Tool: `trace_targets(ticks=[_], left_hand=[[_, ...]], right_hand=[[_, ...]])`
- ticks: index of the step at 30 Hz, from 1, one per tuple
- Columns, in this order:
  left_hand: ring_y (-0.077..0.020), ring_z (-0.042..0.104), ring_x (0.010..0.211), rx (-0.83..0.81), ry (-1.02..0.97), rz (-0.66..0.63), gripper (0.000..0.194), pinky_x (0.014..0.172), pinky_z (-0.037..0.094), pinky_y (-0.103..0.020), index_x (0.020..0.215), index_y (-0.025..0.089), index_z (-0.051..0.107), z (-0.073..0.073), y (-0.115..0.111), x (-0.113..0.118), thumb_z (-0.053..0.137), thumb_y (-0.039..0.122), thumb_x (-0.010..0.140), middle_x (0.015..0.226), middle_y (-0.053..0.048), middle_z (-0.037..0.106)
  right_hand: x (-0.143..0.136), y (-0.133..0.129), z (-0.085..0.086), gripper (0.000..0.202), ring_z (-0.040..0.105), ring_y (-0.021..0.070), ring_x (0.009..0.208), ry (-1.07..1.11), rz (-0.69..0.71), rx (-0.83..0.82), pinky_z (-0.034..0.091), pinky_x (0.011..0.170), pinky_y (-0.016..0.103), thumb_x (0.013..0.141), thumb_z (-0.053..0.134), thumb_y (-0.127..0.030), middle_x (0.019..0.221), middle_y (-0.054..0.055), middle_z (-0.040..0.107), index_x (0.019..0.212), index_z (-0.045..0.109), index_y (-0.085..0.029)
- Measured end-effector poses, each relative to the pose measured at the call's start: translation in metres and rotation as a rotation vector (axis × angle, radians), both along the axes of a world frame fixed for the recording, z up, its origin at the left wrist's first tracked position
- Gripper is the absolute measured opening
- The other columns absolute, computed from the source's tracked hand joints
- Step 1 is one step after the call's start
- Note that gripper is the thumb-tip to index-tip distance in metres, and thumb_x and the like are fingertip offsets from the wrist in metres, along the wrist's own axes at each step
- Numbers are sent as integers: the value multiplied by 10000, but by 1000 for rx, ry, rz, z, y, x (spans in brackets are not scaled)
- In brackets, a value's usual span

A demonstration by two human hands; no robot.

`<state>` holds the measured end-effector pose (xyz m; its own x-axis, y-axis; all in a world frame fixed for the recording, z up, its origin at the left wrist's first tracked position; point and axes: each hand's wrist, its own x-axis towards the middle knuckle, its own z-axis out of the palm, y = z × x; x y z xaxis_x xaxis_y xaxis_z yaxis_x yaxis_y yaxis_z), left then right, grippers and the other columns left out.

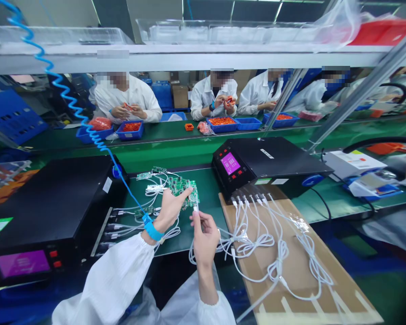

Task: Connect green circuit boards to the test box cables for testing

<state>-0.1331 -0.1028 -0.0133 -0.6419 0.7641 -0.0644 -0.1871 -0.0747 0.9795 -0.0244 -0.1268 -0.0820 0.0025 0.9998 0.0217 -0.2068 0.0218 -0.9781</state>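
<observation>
Pinching a white plug (196, 208) between thumb and fingertips, the right hand (205, 234) lines it up at a green circuit board's (186, 184) near right corner, its long axis pointing away from the wearer. The left hand (172, 208) clamps the board, thumb across it, over the green surface (208, 198), between front and back edges. Labels on the flanking black units (280, 158) are too small to read.

A long green bench (167, 137) runs crosswise below a flat white overhead shelf (176, 61). Dark grey rectangular panels (160, 10) stand beyond.
</observation>
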Motion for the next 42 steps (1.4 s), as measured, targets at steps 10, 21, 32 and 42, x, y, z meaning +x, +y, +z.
trace_targets(ticks=[10,21,32,42], left_hand=[[-209,671,726,14,239,-11,287,743,530,-329,767,148,720,-4,-4,0,911,353,708,759,-54,738],[-217,748,886,104,354,-200,260,831,590,-313,969,143,778,-17,-7,8,836,335,804,974,-79,798],[-213,745,894,110,348,-235,235,831,589,-306,978,141,781,-15,-8,16,816,300,808,970,-79,798],[-189,722,802,94,343,-237,222,763,569,-287,951,142,767,-13,-9,19,807,307,808,904,-65,785]], right_hand=[[9,20,20,525,687,179,808,-38,-70,82,574,806,339,947,661,-519,1034,95,755,1342,689,-173],[10,33,26,333,528,118,680,-190,-158,362,489,652,263,980,651,-419,818,12,563,1143,805,-172],[13,35,31,230,601,135,764,-210,-206,408,538,732,280,946,694,-364,880,29,601,1022,802,-176],[16,38,32,214,622,133,763,-169,-194,378,569,726,277,917,709,-360,885,24,580,986,805,-182]])
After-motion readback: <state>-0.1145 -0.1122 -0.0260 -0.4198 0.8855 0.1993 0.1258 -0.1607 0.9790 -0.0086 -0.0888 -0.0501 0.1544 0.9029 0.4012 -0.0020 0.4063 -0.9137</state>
